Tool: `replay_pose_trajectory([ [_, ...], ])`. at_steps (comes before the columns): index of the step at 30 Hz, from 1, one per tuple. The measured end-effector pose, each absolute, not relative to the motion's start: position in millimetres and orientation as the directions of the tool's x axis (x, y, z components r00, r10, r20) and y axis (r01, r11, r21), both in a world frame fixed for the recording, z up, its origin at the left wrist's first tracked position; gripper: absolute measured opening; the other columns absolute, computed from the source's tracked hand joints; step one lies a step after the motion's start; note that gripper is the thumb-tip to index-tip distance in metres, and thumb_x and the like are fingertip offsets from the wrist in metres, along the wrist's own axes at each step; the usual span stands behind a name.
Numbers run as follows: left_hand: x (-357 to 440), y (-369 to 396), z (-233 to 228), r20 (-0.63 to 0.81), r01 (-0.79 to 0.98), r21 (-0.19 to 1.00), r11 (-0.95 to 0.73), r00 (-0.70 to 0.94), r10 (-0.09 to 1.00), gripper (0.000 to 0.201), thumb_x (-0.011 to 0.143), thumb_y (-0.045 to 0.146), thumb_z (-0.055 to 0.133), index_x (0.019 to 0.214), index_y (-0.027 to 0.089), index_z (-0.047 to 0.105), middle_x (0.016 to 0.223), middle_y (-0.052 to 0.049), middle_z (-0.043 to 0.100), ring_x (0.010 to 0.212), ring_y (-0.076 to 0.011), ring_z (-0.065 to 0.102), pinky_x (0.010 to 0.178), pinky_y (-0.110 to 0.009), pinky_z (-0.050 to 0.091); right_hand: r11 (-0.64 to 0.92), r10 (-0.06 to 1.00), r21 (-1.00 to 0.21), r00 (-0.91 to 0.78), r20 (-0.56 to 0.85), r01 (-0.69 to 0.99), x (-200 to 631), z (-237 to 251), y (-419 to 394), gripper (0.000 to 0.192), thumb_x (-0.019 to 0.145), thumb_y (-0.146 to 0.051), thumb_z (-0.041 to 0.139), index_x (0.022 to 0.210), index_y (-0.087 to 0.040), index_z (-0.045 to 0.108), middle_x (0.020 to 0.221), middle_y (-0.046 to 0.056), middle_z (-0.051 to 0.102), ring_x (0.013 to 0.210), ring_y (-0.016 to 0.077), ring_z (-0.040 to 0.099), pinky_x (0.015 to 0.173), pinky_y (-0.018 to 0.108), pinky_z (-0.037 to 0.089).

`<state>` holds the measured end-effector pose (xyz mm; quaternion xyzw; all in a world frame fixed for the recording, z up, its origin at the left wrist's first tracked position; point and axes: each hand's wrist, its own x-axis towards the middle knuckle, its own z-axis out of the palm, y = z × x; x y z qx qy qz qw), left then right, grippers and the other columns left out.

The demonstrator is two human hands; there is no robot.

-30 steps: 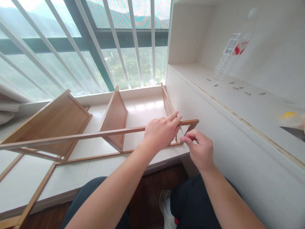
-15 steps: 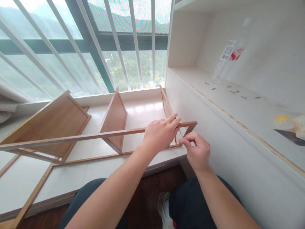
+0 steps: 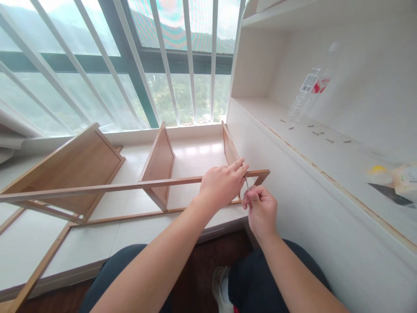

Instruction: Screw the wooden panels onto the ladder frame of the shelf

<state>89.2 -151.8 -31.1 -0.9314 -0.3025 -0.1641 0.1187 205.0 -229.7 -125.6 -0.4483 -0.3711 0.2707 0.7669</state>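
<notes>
At frame centre, the left hand (image 3: 221,184) steadies the rail (image 3: 130,186) while the right hand (image 3: 260,208), now rotated, pinches the key (image 3: 247,183), suggesting tightening.

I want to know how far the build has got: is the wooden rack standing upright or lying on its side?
On its side. The wooden rack lies along the white ledge, its shelf panels on edge.

A: What is the workpiece?
B: A light-brown wooden shelf frame (image 3: 137,187), lying on its side on the white window ledge (image 3: 97,243), with three panels standing upright between long thin rails.

A: And the tool?
B: A thin metal hex key (image 3: 247,184), near vertical, at the frame's right end beside the top rail.
</notes>
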Motion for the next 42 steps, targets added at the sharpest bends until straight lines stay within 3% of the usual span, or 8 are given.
replay_pose_trajectory([
  [6, 88.1, -151.1, -32.1, 0.383, 0.589, -0.13, -0.797, 0.772, 0.508, 0.042, 0.102, 0.031, 0.039, 0.141, 0.027, 0.055, 0.156, -0.007, 0.05, 0.084, -0.0207, 0.075, 0.06, -0.033, 0.051, 0.343, 0.893, -0.838, 0.425, 0.151, -0.424, 192.7, -111.7, -230.2, 0.052, 0.079, -0.058, 0.079, 0.066, -0.022, 0.044, 0.056, -0.007, 0.043, 0.048, 0.0095, 0.037, 0.043, 0.023, 0.031],
  [12, 87.3, -150.6, -34.7, 0.409, 0.576, -0.159, -0.802, 0.777, 0.478, 0.042, 0.101, 0.031, 0.041, 0.14, 0.027, 0.055, 0.157, -0.005, 0.049, 0.078, -0.02, 0.074, 0.056, -0.035, 0.05, 0.167, 0.952, -0.754, 0.303, -0.044, -0.635, 187.4, -114.7, -227.5, 0.048, 0.071, -0.057, 0.086, 0.07, -0.021, 0.054, 0.058, -0.007, 0.042, 0.049, 0.0083, 0.036, 0.041, 0.02, 0.033],
  [19, 85.7, -152.6, -31.2, 0.412, 0.583, -0.105, -0.806, 0.763, 0.498, 0.044, 0.101, 0.031, 0.042, 0.143, 0.026, 0.054, 0.156, -0.006, 0.05, 0.083, -0.0193, 0.074, 0.061, -0.033, 0.052, 0.222, 0.95, -0.749, 0.312, 0.022, -0.624, 185.9, -116.7, -226.4, 0.045, 0.078, -0.053, 0.082, 0.068, -0.021, 0.052, 0.057, -0.006, 0.044, 0.05, 0.0083, 0.037, 0.042, 0.02, 0.033],
  [24, 84.1, -152.1, -27.8, 0.462, 0.566, 0.073, -0.821, 0.711, 0.531, 0.044, 0.097, 0.033, 0.052, 0.14, 0.032, 0.057, 0.152, 0.0, 0.054, 0.099, -0.0195, 0.072, 0.076, -0.033, 0.056, 0.253, 0.949, -0.75, 0.306, 0.071, -0.611, 192.6, -112.5, -227.8, 0.043, 0.08, -0.051, 0.081, 0.068, -0.02, 0.053, 0.056, -0.006, 0.046, 0.048, 0.0076, 0.038, 0.042, 0.02, 0.033],
  [32, 27.1, -189.3, -22.5, 0.676, 0.296, 0.15, -0.943, 0.665, 0.316, 0.018, 0.095, 0.025, 0.058, 0.105, 0.027, 0.073, 0.122, -0.001, 0.074, 0.104, -0.0186, 0.064, 0.093, -0.035, 0.048, 0.186, 0.983, -0.717, 0.127, 0.136, -0.672, 199.7, -116.1, -229.3, 0.034, 0.074, -0.037, 0.088, 0.071, -0.019, 0.06, 0.066, -0.003, 0.056, 0.054, 0.0076, 0.049, 0.044, 0.018, 0.038],
  [35, -31.0, -212.0, -48.3, 0.553, 0.398, 0.305, -0.865, 0.666, 0.501, 0.022, 0.099, 0.025, 0.051, 0.099, 0.023, 0.073, 0.097, -0.003, 0.076, 0.088, -0.0158, 0.064, 0.083, -0.029, 0.048, 0.162, 0.982, -0.726, 0.038, 0.184, -0.668, 198.2, -118.8, -230.7, 0.033, 0.076, -0.035, 0.087, 0.069, -0.018, 0.06, 0.068, -0.002, 0.057, 0.056, 0.0084, 0.051, 0.044, 0.019, 0.039],
  [39, -119.1, -225.2, -81.5, -0.011, 0.763, 0.305, -0.571, 0.602, 0.798, 0.039, 0.098, 0.04, 0.045, 0.076, 0.021, 0.071, 0.082, -0.005, 0.073, 0.079, -0.0209, 0.066, 0.075, -0.031, 0.046, 0.104, 0.988, -0.765, -0.025, 0.155, -0.635, 193.7, -121.5, -235.6, 0.034, 0.074, -0.034, 0.087, 0.069, -0.018, 0.059, 0.067, -0.002, 0.058, 0.055, 0.009, 0.051, 0.044, 0.02, 0.038],
  [42, -171.0, -224.4, -88.1, -0.293, 0.869, 0.377, -0.322, 0.441, 0.848, 0.049, 0.098, 0.049, 0.036, 0.082, 0.022, 0.073, 0.093, -0.006, 0.077, 0.09, -0.0244, 0.07, 0.082, -0.032, 0.048, 0.078, 0.991, -0.788, -0.038, 0.127, -0.611, 190.1, -123.7, -244.5, 0.035, 0.072, -0.034, 0.089, 0.068, -0.018, 0.057, 0.066, -0.002, 0.058, 0.054, 0.0091, 0.051, 0.044, 0.02, 0.039],
])
